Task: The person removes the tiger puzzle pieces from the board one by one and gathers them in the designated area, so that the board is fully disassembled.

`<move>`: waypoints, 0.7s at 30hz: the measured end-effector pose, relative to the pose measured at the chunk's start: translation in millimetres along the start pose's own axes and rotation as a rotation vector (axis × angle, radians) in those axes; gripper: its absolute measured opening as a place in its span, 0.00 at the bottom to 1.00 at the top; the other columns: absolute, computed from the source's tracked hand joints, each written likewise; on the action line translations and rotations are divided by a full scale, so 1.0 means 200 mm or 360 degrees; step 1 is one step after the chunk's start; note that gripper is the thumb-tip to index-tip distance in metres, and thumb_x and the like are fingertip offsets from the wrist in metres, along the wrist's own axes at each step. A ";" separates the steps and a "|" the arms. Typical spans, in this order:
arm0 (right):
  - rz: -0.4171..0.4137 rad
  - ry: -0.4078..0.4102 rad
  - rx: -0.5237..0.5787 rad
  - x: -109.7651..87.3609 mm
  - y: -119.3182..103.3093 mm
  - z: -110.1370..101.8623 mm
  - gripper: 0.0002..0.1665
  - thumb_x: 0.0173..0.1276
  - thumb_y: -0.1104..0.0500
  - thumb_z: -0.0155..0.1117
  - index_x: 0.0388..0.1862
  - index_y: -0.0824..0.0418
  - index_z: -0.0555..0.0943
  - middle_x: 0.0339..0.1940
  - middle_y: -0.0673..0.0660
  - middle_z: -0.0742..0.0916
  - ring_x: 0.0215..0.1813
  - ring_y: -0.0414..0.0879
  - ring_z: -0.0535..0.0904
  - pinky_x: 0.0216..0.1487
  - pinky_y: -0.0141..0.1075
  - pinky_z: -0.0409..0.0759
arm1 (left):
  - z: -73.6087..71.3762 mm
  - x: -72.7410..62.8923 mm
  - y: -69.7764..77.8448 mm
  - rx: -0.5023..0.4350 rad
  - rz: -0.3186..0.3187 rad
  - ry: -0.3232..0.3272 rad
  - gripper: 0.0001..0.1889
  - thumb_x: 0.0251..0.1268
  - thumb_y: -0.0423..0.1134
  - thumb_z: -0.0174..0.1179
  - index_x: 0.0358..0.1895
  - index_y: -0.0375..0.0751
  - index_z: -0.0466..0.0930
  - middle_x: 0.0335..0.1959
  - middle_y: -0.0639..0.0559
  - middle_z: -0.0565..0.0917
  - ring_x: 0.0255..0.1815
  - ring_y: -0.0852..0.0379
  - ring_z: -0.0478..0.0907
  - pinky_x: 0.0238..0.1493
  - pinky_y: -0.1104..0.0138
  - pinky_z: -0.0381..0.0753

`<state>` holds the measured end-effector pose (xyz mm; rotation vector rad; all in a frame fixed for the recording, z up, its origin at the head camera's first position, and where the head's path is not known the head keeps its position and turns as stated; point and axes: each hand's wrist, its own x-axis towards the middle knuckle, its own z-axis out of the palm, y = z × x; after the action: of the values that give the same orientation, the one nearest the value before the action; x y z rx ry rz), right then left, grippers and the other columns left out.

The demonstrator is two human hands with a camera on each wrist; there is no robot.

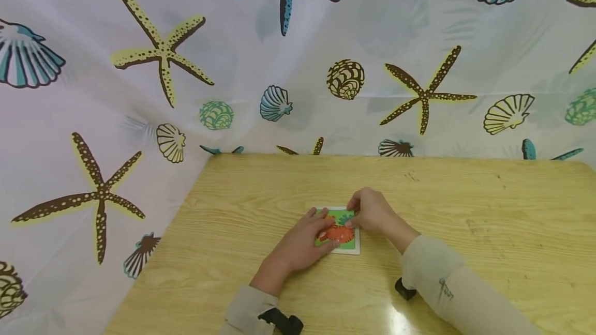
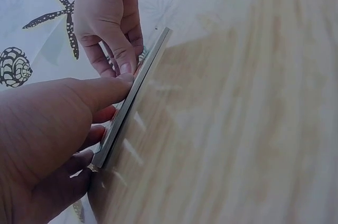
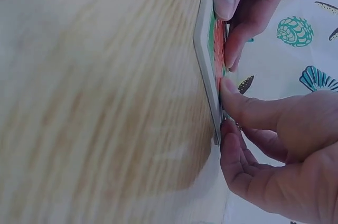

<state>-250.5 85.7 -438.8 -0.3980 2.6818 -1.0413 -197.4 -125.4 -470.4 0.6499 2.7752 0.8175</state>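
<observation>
A small square picture board [image 1: 357, 246] with a white rim lies on the table. Its picture [image 1: 345, 234] is green with an orange-red creature and a blue-green patch. My left hand [image 1: 304, 238] rests over the board's left side, fingers spread across the picture and thumb by the near edge. With curled thumb and fingers, my right hand [image 1: 374, 212] grips the upper right corner. In the right wrist view the right thumb [image 3: 248, 109] lies on the picture, close to the left fingers. The hands cover part of the picture, and I cannot tell whether it has separate pieces.
The wood-grain table [image 1: 489, 231] spreads around the board on all sides. A white cloth [image 1: 307, 66] with starfish and shell prints hangs along its back and left edges. Black wrist straps [image 1: 286, 322] sit at both sleeves.
</observation>
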 end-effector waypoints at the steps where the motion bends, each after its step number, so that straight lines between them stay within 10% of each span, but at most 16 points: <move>1: -0.0008 0.0000 0.0010 0.00 0.00 0.00 0.17 0.59 0.65 0.82 0.44 0.68 0.87 0.40 0.58 0.87 0.43 0.49 0.82 0.52 0.45 0.83 | 0.00 0.00 0.00 0.0009 -0.0005 -0.0005 0.31 0.77 0.54 0.60 0.75 0.40 0.73 0.81 0.42 0.63 0.84 0.37 0.50 0.78 0.41 0.60; 21: -0.0023 0.0031 0.0172 0.01 0.03 -0.01 0.09 0.71 0.62 0.72 0.45 0.66 0.91 0.42 0.58 0.91 0.45 0.50 0.85 0.48 0.44 0.84 | 0.00 -0.01 0.00 0.0042 -0.0064 -0.0028 0.32 0.78 0.55 0.59 0.77 0.42 0.71 0.83 0.44 0.60 0.85 0.40 0.47 0.78 0.43 0.61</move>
<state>-253.7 90.9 -440.8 -0.3888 2.6281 -1.1940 -195.1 -126.2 -469.5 0.6007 2.7782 0.7644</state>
